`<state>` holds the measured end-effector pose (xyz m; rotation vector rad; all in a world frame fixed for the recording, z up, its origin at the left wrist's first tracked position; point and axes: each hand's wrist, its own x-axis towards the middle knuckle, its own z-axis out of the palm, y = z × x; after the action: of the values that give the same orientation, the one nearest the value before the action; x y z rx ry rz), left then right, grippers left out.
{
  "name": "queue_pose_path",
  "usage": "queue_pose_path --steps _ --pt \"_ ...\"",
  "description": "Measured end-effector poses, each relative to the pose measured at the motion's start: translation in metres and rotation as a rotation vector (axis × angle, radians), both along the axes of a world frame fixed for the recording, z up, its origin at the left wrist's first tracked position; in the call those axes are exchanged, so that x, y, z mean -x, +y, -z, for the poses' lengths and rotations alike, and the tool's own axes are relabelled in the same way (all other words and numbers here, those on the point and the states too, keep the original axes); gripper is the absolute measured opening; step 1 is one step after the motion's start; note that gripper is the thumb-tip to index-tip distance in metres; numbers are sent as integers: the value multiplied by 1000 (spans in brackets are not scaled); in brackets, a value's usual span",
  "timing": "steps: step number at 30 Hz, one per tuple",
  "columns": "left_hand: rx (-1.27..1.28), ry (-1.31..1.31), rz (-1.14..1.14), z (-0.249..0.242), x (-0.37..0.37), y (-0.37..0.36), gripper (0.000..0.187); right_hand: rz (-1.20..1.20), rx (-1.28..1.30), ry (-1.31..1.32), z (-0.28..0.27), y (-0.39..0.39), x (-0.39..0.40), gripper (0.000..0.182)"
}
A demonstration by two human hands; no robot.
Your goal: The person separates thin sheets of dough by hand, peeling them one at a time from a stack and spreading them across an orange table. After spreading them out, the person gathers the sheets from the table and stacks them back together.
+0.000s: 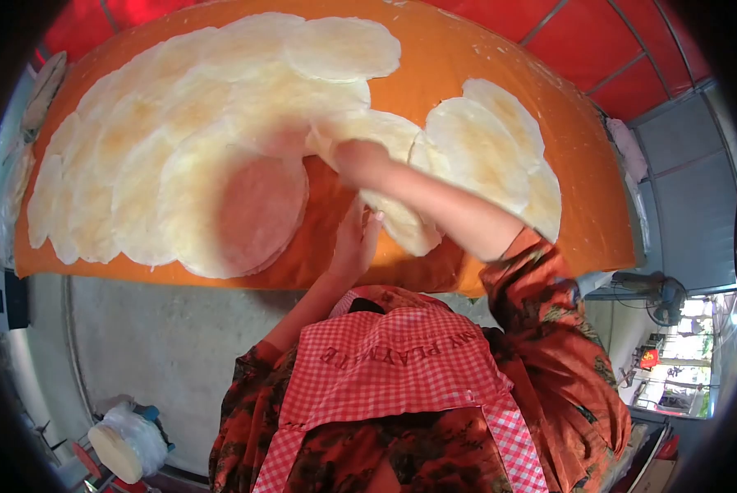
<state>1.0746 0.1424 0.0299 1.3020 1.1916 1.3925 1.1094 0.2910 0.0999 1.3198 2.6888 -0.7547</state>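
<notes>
Thin round flatbreads (pixel 192 115) overlap on a large orange cloth (pixel 434 49). My right hand (pixel 364 164) is closed and reaches across from the right, smeared by motion. A pale edge of a flatbread (pixel 327 148) shows at its fingers. Lower down, my left hand (pixel 355 244) points upward, with thumb and fingertips at the near edge of a folded or bent flatbread (pixel 405 226). Its fingers look closed on that edge, though the contact is partly hidden. My right forearm covers part of the flatbreads behind it.
Another cluster of flatbreads (pixel 479 148) lies to the right on the cloth. Red panels (pixel 582 41) stand beyond the far edge. A fan (pixel 664 297) is at the right, and a stool with a plastic bag (pixel 134 440) stands on the floor at lower left.
</notes>
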Motion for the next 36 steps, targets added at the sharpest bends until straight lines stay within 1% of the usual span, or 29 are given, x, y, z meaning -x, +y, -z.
queue_pose_path --steps 1,2,3,5,6,7,8,9,11,12,13,14,15,17,18,21,23,24,25,27,30,33,36 --pt "-12 -45 -41 13 -1 0 40 -16 -10 -47 -9 18 1 39" --pt "-25 -89 -84 39 -1 2 44 -46 -106 -124 -46 19 1 31" --pt "-37 -134 -129 53 2 3 48 -72 -203 -202 -83 18 1 25" --pt "210 -606 -178 42 18 2 49 -72 -150 -70 -155 16 -9 27" --pt "345 -843 -198 40 22 -2 50 -112 13 38 -175 34 -19 32" --pt "412 -981 -158 48 26 -9 52 -23 17 -19 -191 46 -21 28" --pt "460 -1116 -114 57 32 -6 53 46 -25 60 -213 31 -24 25" --pt "485 -1255 -67 59 38 7 54 -6 -53 96 -225 37 -26 26" --pt "468 -1389 28 57 41 12 56 -101 -62 155 -233 41 -34 29" --pt "465 -1454 75 58 42 12 56 -38 18 245 -239 36 -40 23" --pt "415 -1503 193 63 43 15 61 24 91 338 -246 34 -46 18" --pt "364 -1547 316 72 41 21 65 26 199 360 -248 39 -55 25" --pt "313 -1588 442 76 39 25 69 78 162 405 -249 33 -59 24" --pt "206 -1593 334 50 24 30 67 179 88 488 -250 13 -67 25" --pt "151 -1593 278 41 19 32 67 191 64 434 -250 12 -74 24" --pt "100 -1625 272 51 17 30 56 323 193 551 -232 19 -104 27" --pt "157 -1526 149 56 21 20 55 425 329 558 -214 34 -132 30" --pt "183 -1476 91 59 23 16 54 502 328 518 -206 35 -141 29" --pt "196 -1495 156 66 24 12 54 568 283 447 -194 41 -152 29" --pt "230 -1528 285 81 24 4 54 599 385 437 -160 62 -181 28" --pt "281 -1510 254 77 15 6 59 676 467 615 -150 57 -172 25" --pt "85 -1621 393 76 12 7 68 627 438 560 -170 56 -157 22" --pt "-145 -1694 535 68 24 29 78 563 407 749 -198 47 -132 19"
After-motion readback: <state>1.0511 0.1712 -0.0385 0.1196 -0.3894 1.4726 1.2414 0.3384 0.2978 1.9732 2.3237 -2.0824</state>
